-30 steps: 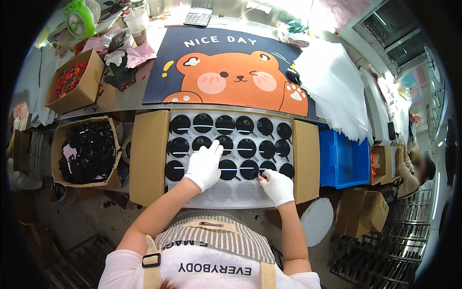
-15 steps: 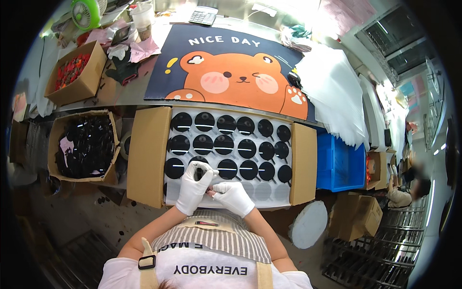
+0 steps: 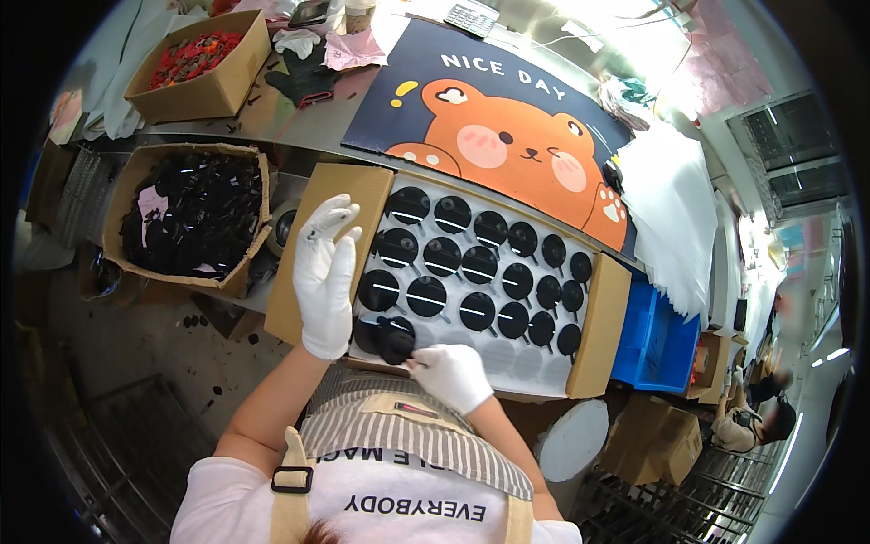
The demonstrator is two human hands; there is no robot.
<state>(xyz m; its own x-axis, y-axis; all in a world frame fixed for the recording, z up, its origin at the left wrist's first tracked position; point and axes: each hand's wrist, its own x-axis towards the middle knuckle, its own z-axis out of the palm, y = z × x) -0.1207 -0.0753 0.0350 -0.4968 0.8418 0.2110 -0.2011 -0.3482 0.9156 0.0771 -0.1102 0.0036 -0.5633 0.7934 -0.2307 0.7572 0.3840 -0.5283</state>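
My left hand (image 3: pixel 326 272), in a white glove, is raised over the left flap of a cardboard box, fingers apart and nothing in them. Lower right of it, my gloved right hand (image 3: pixel 453 376) pinches the stem of a glossy round black disc (image 3: pixel 395 341) above the box's near left corner. Part of another dark disc shows beneath that one. Rows of similar black discs (image 3: pixel 440 257) with short stems lie on the white lining in the cardboard box (image 3: pixel 604 328). Pale round shapes (image 3: pixel 497 354) show through the white lining along the near row.
To the left stands a carton (image 3: pixel 120 213) heaped with dark pieces; behind it, a box (image 3: pixel 231 77) holds red parts. A bear-printed mat (image 3: pixel 390 118) covers the bench beyond. White sheets (image 3: pixel 675 213) and a blue bin (image 3: pixel 648 335) are right. Another person (image 3: pixel 739 426) works far right.
My left hand has left the discs and swung up and left, its fingers opening. My right hand now holds a black disc near the box's left corner. The whole view has tilted and shifted.
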